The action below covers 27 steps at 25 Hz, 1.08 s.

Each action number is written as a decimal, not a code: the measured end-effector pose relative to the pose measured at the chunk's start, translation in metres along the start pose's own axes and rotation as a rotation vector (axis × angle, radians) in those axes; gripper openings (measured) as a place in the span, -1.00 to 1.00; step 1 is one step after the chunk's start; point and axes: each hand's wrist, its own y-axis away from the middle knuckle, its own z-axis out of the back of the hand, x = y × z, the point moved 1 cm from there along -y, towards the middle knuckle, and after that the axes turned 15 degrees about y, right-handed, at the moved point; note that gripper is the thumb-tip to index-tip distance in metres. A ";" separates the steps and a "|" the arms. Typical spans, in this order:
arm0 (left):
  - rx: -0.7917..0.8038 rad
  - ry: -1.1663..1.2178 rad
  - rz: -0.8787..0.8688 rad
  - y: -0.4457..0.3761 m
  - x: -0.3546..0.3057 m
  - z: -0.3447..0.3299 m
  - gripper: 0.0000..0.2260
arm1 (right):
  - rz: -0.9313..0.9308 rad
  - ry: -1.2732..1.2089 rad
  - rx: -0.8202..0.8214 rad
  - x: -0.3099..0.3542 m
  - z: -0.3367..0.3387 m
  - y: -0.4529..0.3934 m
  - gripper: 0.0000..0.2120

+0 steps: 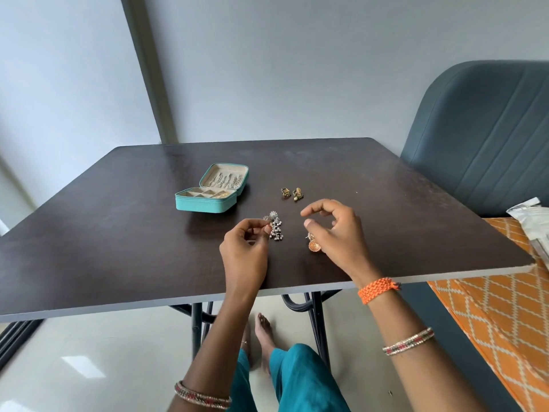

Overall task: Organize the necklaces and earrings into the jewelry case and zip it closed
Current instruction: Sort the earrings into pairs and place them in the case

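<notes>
Jewelry case is sitting open on the dark bench, toward the far left of your hands, teal outside and cream inside. The lid is lying back with chains hanging across its lining, and the near half is showing small compartments, one of them holding something gold that's too small to make out.

Your left hand is pinching a silver cluster earring between thumb and fingertips, fingers curled around its top, with the beaded strands dangling down just above the bench. Whether the lower beads are touching the surface, you can't really tell from this angle.

Your right hand is hovering over the bench with its fingers loosely curled and spread apart, not gripping anything. A gold-and-orange jhumka earring is lying on the bench right under its thumb side, partly hidden by the hand, so contact isn't clear.

Further back, between your right hand and the case, a pair of small dark-and-gold earrings is sitting side by side on the bench.

You're wearing an orange braided wristband and a beaded bangle on the right arm, plus another bangle on the left. A grey-blue chair is standing off to the right.
</notes>
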 end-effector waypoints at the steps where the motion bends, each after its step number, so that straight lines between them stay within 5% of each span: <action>1: -0.026 -0.083 -0.034 0.003 -0.001 0.000 -0.93 | -0.040 0.000 0.057 -0.007 -0.001 0.001 -0.86; 9: 0.043 -0.403 -0.073 -0.001 0.002 -0.001 -0.87 | -0.081 0.015 0.295 -0.026 -0.011 -0.024 -0.83; 17: 0.096 -0.481 0.150 -0.054 -0.006 0.003 -0.86 | -0.021 0.016 0.427 -0.006 -0.047 -0.072 -0.93; 21: 0.170 -0.648 0.101 -0.060 -0.002 -0.001 -0.79 | -0.030 -0.065 0.400 -0.006 -0.065 -0.080 -0.87; 27: 0.201 -0.747 -0.031 -0.059 0.002 -0.002 -0.87 | 0.034 0.180 0.462 -0.014 -0.065 -0.087 -0.96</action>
